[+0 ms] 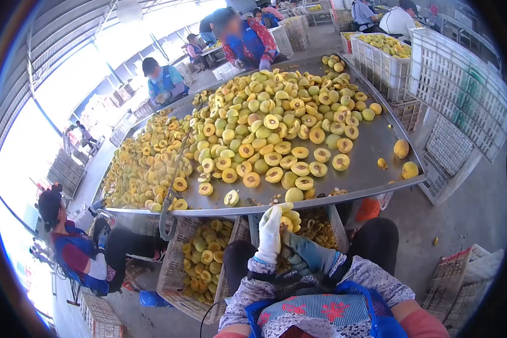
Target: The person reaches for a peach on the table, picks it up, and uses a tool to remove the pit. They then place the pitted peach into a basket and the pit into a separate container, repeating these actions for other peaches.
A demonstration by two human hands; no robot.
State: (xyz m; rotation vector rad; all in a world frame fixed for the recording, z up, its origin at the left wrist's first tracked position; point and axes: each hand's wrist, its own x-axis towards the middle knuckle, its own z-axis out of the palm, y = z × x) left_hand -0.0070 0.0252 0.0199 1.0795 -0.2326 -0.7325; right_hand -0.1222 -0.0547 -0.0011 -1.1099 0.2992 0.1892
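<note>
A big metal table (pixel 372 147) is heaped with halved yellow-green fruit (pixel 265 121). Just below its near edge my left hand (pixel 270 234), in a white glove, is raised with its fingers around a yellow fruit (pixel 290 221). My right hand (pixel 308 252), in a grey-blue glove, is held close against the left one and the fruit; a tool in it cannot be made out. Both hands hover over a grey crate (pixel 327 222) holding brown pits between my knees.
A crate of fruit halves (pixel 200 256) stands left of my knees. Stacked white crates (pixel 456 84) line the right side. A seated person (pixel 76 248) works at the left. Other workers (pixel 163 79) sit along the table's far side.
</note>
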